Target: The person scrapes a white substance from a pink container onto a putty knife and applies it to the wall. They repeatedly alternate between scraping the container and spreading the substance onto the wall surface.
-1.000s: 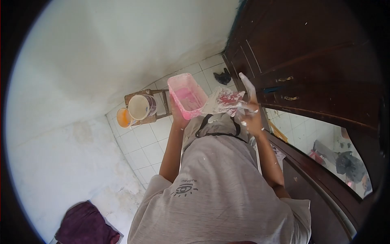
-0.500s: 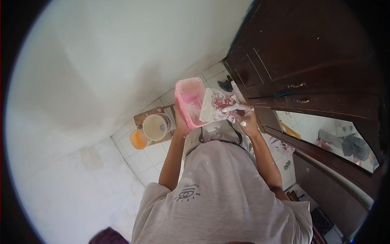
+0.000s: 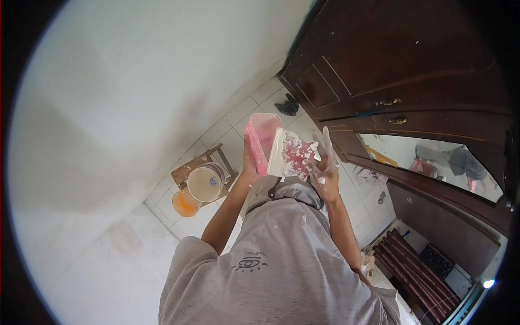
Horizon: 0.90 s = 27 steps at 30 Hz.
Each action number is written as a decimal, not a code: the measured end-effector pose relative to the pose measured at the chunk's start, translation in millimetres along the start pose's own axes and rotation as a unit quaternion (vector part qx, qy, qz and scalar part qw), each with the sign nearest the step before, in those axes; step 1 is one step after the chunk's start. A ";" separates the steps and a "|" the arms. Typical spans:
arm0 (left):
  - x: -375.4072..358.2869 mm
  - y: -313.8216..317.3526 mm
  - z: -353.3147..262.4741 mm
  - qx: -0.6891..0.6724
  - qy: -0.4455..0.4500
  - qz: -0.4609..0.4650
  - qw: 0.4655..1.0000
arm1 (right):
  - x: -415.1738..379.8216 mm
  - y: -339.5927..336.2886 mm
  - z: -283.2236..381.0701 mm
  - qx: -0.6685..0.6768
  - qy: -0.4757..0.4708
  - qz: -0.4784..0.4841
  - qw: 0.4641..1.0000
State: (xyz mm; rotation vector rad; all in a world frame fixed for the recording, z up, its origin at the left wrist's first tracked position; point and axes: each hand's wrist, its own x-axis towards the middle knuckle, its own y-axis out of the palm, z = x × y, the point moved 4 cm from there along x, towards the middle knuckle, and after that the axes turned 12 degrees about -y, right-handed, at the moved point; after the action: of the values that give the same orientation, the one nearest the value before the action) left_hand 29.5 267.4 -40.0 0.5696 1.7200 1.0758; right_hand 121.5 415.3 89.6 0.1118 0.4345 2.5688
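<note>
My left hand is closed round the side of a pink plastic tub, tilted so its inside faces up towards me. White smears coat the tub's walls. A wide red putty knife, caked with white putty, is in my right hand. Its broad edge, carrying a thick white strip, overlaps the tub's right rim. Putty whitens my right fingers, one of which sticks out upward while the others grip the back of the knife.
A small wooden bench stands by the wall at left, with a white bucket and an orange pail beside it. A black plastic bag lies on the tiles. The dark wooden cabinet with a mirror rises at right.
The view has shifted and turned slightly. The tub has tipped, showing less of its inside, and the putty knife has swung to stand steeper against its right rim. Both hands keep their holds.
</note>
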 end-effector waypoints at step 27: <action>98.3 -234.9 79.7 -0.114 -0.002 -0.307 0.945 | 227.5 -232.3 -449.8 0.122 0.234 -0.112 0.958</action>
State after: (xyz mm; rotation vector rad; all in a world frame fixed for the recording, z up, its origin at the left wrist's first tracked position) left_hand 87.4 258.5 -300.3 -0.1185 1.5806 0.7961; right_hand -33.7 592.8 -412.9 -0.4428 0.8859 2.2927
